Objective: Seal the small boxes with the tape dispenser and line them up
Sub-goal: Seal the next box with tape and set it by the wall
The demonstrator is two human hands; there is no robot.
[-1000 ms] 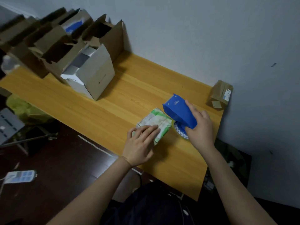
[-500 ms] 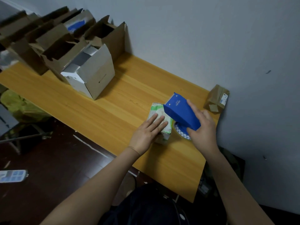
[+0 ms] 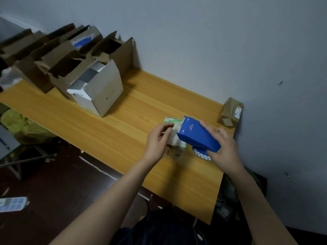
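**Light carton, held at its edge, under the dispenser**

Nearest the person, both hands work at the right end of the wooden table [image 3: 123,131]. The left hand [image 3: 158,140] curls its fingers round the left edge of the small box [image 3: 174,134], a green-and-white printed carton that sits on the table with one end raised. The right hand [image 3: 225,149] wraps round the blue tape dispenser [image 3: 198,136], whose front end rests over the box's right side. The tape roll [image 3: 201,153] shows beneath it.

The box looks like thin card: probably light, easily crushed and apt to slide on the smooth wood when tape is drawn across it. It is best held by its side walls or corners, clear of the seam, with steady downward pressure. The dispenser is rigid plastic and suits a full-palm grip along its back.

Further off, a small brown box [image 3: 230,112] stands in the table's corner by the wall. Farthest away, at the left end, sit a white carton [image 3: 102,92] and several open brown cartons [image 3: 62,59].
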